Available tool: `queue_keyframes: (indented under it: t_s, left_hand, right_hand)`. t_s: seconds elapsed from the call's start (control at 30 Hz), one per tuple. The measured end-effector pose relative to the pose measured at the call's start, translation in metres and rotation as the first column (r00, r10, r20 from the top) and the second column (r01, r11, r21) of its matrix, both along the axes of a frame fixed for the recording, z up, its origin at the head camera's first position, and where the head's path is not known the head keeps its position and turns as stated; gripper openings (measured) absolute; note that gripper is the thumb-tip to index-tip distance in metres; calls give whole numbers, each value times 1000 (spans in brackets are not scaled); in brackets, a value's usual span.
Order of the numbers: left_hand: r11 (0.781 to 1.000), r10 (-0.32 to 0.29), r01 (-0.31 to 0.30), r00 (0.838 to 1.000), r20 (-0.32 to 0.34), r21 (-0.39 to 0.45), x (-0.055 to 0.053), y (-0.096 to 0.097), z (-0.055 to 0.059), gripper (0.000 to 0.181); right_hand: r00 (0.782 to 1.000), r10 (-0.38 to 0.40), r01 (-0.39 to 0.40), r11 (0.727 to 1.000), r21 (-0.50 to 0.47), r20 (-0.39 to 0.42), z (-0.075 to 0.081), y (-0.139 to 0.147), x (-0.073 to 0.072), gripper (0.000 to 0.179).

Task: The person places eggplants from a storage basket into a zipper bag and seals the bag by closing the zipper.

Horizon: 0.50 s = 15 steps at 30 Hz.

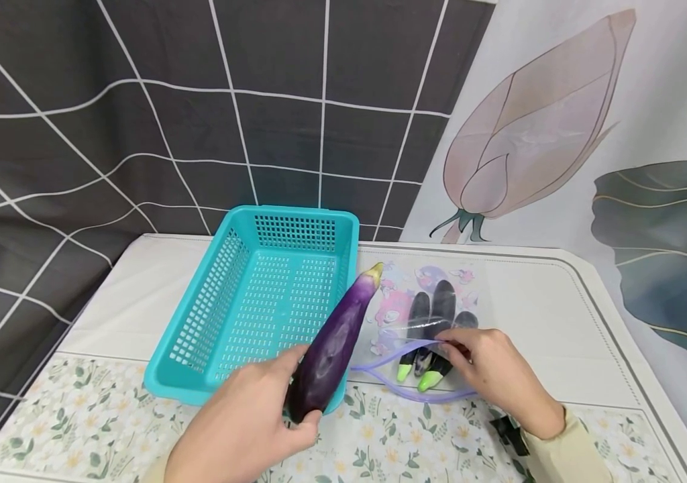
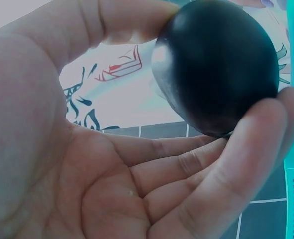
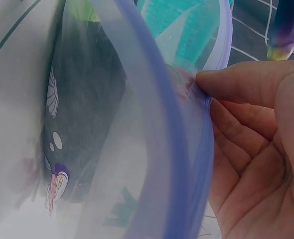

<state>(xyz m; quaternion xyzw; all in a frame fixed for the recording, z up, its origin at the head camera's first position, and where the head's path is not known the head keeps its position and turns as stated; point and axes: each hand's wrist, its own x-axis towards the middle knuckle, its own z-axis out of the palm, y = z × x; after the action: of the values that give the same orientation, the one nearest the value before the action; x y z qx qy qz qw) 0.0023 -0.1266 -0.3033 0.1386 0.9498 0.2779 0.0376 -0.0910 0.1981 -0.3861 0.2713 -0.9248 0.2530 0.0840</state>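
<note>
My left hand (image 1: pixel 253 416) grips a glossy purple eggplant (image 1: pixel 334 345) by its thick end, its pale stem end tilted up and away over the basket's right edge. In the left wrist view the eggplant's dark rounded end (image 2: pixel 216 64) sits between thumb and fingers. A clear zip bag (image 1: pixel 392 322) with a lilac zip and pink cartoon print lies on the table, its mouth parted towards me. Several dark eggplants with green ends (image 1: pixel 431 379) are inside. My right hand (image 1: pixel 494 365) pinches the upper lip of the bag's mouth; the right wrist view shows thumb and fingers at the zip edge (image 3: pixel 206 102).
A turquoise perforated basket (image 1: pixel 189 315) stands left of the bag, with nothing seen inside. The table (image 1: pixel 537 302) has a white and floral cover. Behind it hang a dark grid-patterned cloth (image 1: pixel 277 127) and a white sheet with a flower print (image 1: pixel 524 141).
</note>
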Motion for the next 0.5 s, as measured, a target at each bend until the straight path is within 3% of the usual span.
queue_keyframes:
  t_s: [0.33, 0.5]
  left_hand:
    - [991, -127, 129, 989, -76, 21, 5, 2, -7, 56]
    - [984, -176, 177, 982, -63, 7, 6, 3, -10, 59]
  right_hand:
    - [1000, -3, 3, 1000, -5, 20, 0, 1, 0, 15]
    - [1000, -4, 5, 1000, -4, 20, -1, 1, -1, 15]
